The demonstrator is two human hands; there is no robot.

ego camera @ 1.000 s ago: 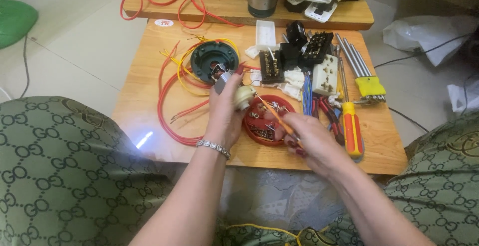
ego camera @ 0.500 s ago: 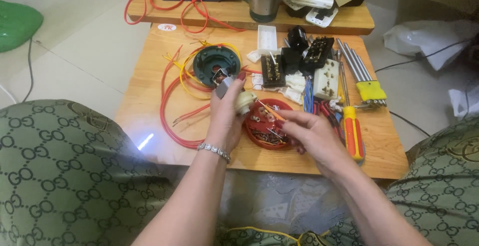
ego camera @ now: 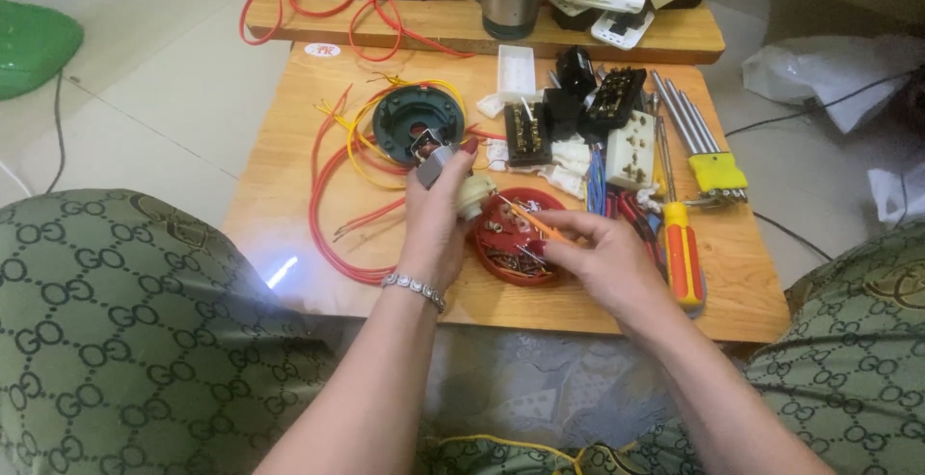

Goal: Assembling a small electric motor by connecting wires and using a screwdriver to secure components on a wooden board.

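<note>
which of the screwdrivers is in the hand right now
The thin orange-handled screwdriver, pinched in the right hand over the red dish. The thicker red-and-yellow screwdriver lies untouched on the table.

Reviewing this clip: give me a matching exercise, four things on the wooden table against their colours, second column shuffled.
Things:
1. shallow dish of screws
2. round motor housing
3. screwdriver handle lying at the right
4. loose wire loop at the left

Colours:
A. dark green
B. red
C. orange-red wire
D. orange and yellow

Pairs: 1-B, 2-A, 3-D, 4-C
</note>
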